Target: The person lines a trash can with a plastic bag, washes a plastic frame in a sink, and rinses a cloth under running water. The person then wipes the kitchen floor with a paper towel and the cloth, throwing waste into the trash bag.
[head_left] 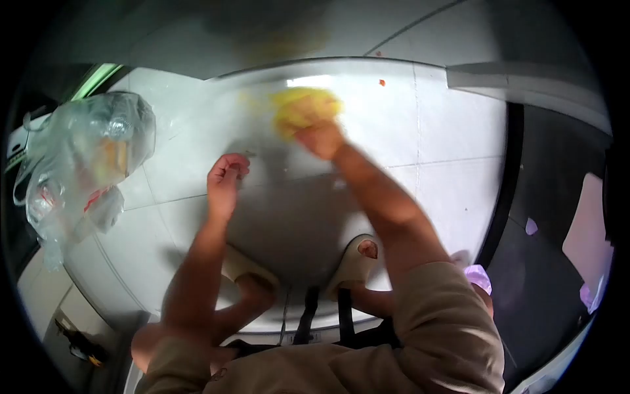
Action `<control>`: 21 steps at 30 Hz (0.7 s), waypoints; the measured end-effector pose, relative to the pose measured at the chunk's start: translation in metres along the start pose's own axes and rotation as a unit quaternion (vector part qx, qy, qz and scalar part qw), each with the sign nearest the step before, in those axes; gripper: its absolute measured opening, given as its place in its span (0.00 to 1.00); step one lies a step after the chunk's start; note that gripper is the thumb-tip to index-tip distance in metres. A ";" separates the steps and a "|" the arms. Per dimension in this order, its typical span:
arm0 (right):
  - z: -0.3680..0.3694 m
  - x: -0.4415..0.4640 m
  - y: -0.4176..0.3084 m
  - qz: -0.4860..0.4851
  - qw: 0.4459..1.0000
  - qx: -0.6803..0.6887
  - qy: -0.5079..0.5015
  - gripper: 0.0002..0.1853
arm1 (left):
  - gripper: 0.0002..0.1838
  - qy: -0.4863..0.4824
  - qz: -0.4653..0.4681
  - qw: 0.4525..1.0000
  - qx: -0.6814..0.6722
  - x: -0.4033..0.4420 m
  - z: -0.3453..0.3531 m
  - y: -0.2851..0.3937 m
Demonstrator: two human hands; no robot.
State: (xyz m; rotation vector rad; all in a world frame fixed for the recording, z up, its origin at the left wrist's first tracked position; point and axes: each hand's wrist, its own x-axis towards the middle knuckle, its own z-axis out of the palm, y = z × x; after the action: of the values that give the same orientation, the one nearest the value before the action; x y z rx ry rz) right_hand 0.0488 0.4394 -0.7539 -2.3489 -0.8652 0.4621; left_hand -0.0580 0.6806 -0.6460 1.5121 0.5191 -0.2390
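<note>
A bright yellow cloth, blurred by motion, lies against the pale tiled floor. My right hand grips it and presses it near the base of the grey surface ahead; its fingers are partly hidden in the cloth. Lower and to the left, my left hand hovers over the tiles with the fingers curled into a loose fist, and I see nothing in it. Beyond the cloth to the right, a small red-orange bit sits on the floor.
Clear plastic bags with bottles and packaging stand at the left. A grey glossy panel borders the floor ahead. Slippers are on my feet below. At the right, a dark strip edges dark tiles, with a pale pink board beyond.
</note>
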 end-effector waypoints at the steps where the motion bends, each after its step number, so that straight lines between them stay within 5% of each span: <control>1: -0.021 -0.028 0.046 0.085 0.985 0.139 0.064 0.26 | 0.12 -0.015 0.006 1.000 0.022 0.001 0.004 0.004; 2: -0.060 -0.056 0.066 0.160 0.945 -0.281 0.047 0.26 | 0.11 -0.031 0.013 0.998 0.044 0.003 0.009 0.009; 3: -0.102 -0.079 0.082 0.291 0.903 -0.315 -0.034 0.27 | 0.11 -0.048 0.020 0.997 0.065 0.007 0.014 0.010; 5: -0.132 -0.131 0.150 0.397 0.880 -0.260 -0.010 0.31 | 0.12 -0.068 0.010 0.996 0.054 0.018 0.027 0.000; 9: -0.078 -0.200 0.157 0.482 0.824 -0.196 0.224 0.32 | 0.13 -0.104 0.012 0.994 0.043 0.033 0.055 -0.002; 11: -0.015 -0.211 0.095 0.465 0.806 -0.209 0.299 0.31 | 0.11 -0.146 0.017 0.985 0.085 0.033 0.075 -0.009; 13: 0.051 -0.213 0.031 0.385 0.813 0.128 0.417 0.28 | 0.11 -0.190 0.031 0.966 0.173 0.036 0.089 -0.029; 14: 0.048 -0.205 -0.006 0.366 0.882 -0.079 0.285 0.28 | 0.13 -0.208 0.068 0.938 0.268 0.038 0.100 -0.032; 19: -0.013 -0.131 0.044 0.183 0.945 -0.116 0.247 0.24 | 0.46 -0.163 0.188 0.678 0.691 0.069 0.174 -0.007; 21: -0.039 -0.104 0.107 0.159 0.927 -0.136 0.310 0.21 | 0.56 -0.172 0.108 0.613 0.764 0.080 0.204 0.005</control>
State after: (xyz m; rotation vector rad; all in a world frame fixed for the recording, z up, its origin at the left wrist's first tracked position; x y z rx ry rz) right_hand 0.0430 0.2874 -0.7795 -2.6571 -0.2573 -0.3033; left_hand 0.0492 0.4937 -0.6836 3.0636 -0.4234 -0.9174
